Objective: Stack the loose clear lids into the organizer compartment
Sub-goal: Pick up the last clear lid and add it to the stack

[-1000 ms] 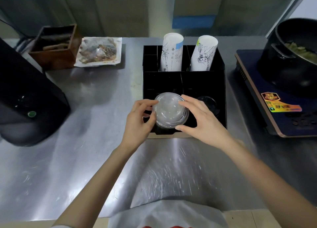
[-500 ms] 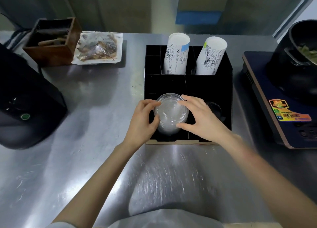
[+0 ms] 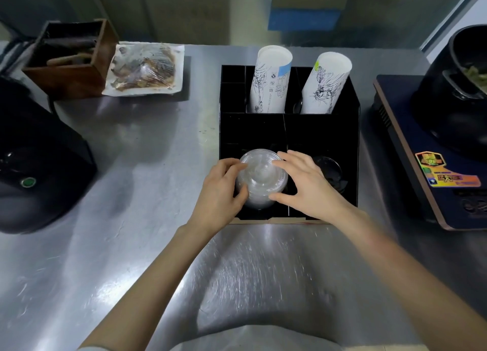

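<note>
A stack of clear domed lids (image 3: 261, 178) stands in the front left compartment of the black organizer (image 3: 321, 131). My left hand (image 3: 221, 195) grips the stack's left side, thumb at its lower edge. My right hand (image 3: 308, 187) holds the right side, fingers curled over the top lid and thumb below. The stack's lower part is hidden inside the compartment. A dark lid (image 3: 329, 171) lies in the front right compartment, partly behind my right hand.
Two white paper cup stacks (image 3: 271, 81) (image 3: 326, 84) lean in the organizer's rear slots. A black appliance (image 3: 34, 166) sits left, a wooden box (image 3: 71, 58) and wrapped food tray (image 3: 145, 69) back left. An induction cooker (image 3: 434, 160) with a black pot (image 3: 458, 92) stands right.
The lid stack has sunk lower into the front left compartment, both hands following it down. The camera view has shifted slightly.
</note>
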`<action>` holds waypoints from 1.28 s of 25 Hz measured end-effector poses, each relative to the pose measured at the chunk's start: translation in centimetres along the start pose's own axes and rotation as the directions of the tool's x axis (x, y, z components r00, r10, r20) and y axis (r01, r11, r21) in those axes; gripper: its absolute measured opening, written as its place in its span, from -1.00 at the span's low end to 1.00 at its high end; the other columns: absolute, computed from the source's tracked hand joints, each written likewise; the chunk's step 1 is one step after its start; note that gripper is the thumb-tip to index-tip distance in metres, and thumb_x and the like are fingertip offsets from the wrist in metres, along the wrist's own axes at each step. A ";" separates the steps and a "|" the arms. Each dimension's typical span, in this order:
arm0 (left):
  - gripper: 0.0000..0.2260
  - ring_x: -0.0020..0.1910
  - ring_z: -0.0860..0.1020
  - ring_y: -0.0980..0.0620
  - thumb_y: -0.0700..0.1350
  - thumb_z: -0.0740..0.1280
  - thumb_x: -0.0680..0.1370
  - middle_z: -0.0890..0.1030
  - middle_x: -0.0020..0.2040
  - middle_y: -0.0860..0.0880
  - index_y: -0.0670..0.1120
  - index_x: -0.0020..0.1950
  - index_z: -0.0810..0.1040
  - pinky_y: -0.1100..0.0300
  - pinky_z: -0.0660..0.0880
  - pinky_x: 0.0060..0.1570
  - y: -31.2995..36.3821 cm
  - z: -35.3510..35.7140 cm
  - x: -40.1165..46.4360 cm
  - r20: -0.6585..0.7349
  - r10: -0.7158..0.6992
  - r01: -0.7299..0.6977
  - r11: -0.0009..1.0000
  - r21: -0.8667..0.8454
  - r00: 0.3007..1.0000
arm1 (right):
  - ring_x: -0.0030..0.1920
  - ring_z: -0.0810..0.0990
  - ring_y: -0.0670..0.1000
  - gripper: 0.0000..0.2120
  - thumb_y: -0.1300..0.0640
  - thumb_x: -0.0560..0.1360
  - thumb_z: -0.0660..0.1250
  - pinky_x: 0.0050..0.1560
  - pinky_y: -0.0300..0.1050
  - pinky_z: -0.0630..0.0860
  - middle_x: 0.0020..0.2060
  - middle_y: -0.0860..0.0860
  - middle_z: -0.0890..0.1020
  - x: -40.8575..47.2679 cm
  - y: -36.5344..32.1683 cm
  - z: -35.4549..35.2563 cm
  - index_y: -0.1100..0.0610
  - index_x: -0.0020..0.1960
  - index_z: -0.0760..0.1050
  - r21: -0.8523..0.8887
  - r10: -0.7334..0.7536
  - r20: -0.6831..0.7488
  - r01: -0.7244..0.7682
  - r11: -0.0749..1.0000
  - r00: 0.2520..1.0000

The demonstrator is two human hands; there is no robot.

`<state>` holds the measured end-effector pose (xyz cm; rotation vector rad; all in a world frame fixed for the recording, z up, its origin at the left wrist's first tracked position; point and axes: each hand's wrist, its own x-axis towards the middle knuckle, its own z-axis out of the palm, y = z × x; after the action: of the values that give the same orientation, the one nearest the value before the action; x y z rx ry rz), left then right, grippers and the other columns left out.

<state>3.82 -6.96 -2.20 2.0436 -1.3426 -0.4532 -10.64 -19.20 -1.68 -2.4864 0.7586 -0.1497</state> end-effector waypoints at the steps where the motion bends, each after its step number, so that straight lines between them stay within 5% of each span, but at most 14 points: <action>1: -0.64 0.23 0.40 -0.12 -0.17 0.30 0.46 0.43 0.25 -0.16 -0.17 0.25 0.39 0.08 0.30 0.25 -0.1 0.0 0.0 0.006 0.009 -0.009 0.999 0.039 1.000 | 0.43 0.02 -0.05 -0.37 -0.03 0.36 0.39 0.39 -0.03 -0.03 0.42 0.02 0.23 0.0 0.0 0.1 0.10 0.34 0.24 -0.005 0.003 -0.001 -0.003 1.000 1.000; 13: -0.54 0.22 0.42 -0.07 0.00 0.35 0.43 0.41 0.30 -0.08 -0.12 0.27 0.36 0.04 0.32 0.14 -0.2 0.1 -0.6 0.024 0.005 -0.009 0.985 0.172 1.000 | 0.46 -0.03 -0.06 -0.38 -0.05 0.35 0.39 0.37 -0.08 -0.09 0.43 0.01 0.21 -0.7 -0.1 1.3 0.05 0.33 0.23 0.009 0.005 -0.050 -0.005 1.000 0.999; 32: -0.52 0.43 0.18 -0.10 -0.01 0.23 0.51 0.18 0.47 -0.14 -0.09 0.38 0.19 -0.05 0.18 0.40 0.7 -1.2 -0.5 0.114 0.008 -0.015 0.998 0.068 0.993 | 0.47 -0.11 0.01 -0.36 -0.13 0.44 0.25 0.45 0.04 -0.15 0.49 0.03 0.04 -1.6 -1.7 -0.5 0.01 0.41 0.06 -0.052 0.060 0.059 -0.057 0.997 0.997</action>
<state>3.88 -6.25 -0.87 2.0918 -1.4548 -0.5316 -11.26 -17.35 -0.31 -2.5012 0.8178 -0.0350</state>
